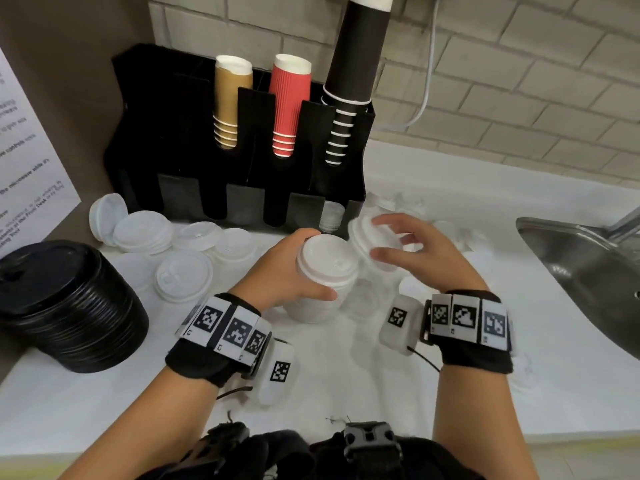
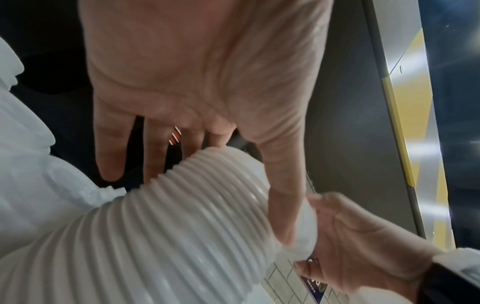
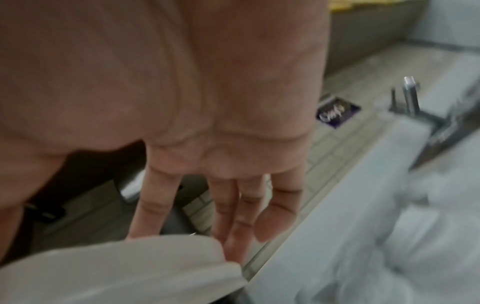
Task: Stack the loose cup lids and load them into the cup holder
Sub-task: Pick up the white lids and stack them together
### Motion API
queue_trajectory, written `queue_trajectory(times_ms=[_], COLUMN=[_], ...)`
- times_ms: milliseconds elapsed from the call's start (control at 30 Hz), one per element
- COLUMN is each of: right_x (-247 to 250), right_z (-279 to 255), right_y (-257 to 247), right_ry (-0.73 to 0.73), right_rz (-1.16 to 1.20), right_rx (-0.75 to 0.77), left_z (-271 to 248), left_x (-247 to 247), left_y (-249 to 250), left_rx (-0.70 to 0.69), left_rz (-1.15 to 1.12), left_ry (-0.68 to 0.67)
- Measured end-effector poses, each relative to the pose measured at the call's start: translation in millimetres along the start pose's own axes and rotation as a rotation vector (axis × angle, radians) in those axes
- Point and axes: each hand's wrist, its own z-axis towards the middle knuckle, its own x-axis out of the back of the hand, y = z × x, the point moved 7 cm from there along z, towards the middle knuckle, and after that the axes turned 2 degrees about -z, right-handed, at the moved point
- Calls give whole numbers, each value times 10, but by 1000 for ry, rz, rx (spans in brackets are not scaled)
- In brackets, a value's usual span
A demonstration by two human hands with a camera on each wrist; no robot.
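Observation:
My left hand (image 1: 294, 268) grips a tall stack of white lids (image 1: 323, 282) that stands on the white counter (image 1: 346, 393); its ribbed side (image 2: 168, 236) fills the left wrist view. My right hand (image 1: 398, 244) holds a smaller bunch of white lids (image 1: 367, 237) tilted just right of the stack's top, pinched between thumb and fingers. The same lids (image 3: 116, 267) show blurred below the fingers (image 3: 233, 216) in the right wrist view. The black cup holder (image 1: 242, 174) stands behind, with a few lids in its lower right slot (image 1: 330, 214).
Loose white lids (image 1: 183, 275) lie left of the hands and more behind the right hand (image 1: 398, 200). A stack of black lids (image 1: 69, 306) sits at far left. Brown, red and black cup stacks (image 1: 291, 109) fill the holder's upper slots. A steel sink (image 1: 581, 271) lies right.

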Motion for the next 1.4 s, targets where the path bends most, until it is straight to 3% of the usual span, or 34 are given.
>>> queue_trajectory(times_ms=[133, 467, 700, 800, 867, 967, 1033, 1167, 1267, 1400], right_x=[-227, -504, -555, -548, -389, 70, 334, 510, 468, 408], right_z=[-30, -4, 26, 14, 27, 215, 371, 560, 676, 773], right_y=[-155, -400, -434, -397, -258, 279, 769, 1500, 1729, 1772], right_ry=[-86, -230, -235, -283, -293, -75, 50, 94, 66, 43], right_rz=[103, -40, -167, -119, 2, 72, -97, -326, -388, -520], right_rx=[65, 148, 164, 166, 77, -176, -379, -698, -726, -641], left_z=[5, 14, 16, 24, 21, 23, 23, 8, 3, -2], left_x=[-17, -28, -21, -18, -6, 14, 20, 39, 31, 44], left_y=[-5, -20, -12, 6, 18, 21, 27, 58, 80, 67], left_rx=[7, 30, 5, -21, -21, -25, -30, -43, -42, -37], left_rz=[-7, -23, -11, 4, 12, 27, 11, -20, -20, -11], left_ry=[10, 20, 14, 2, -7, -20, -27, -20, -21, -15])
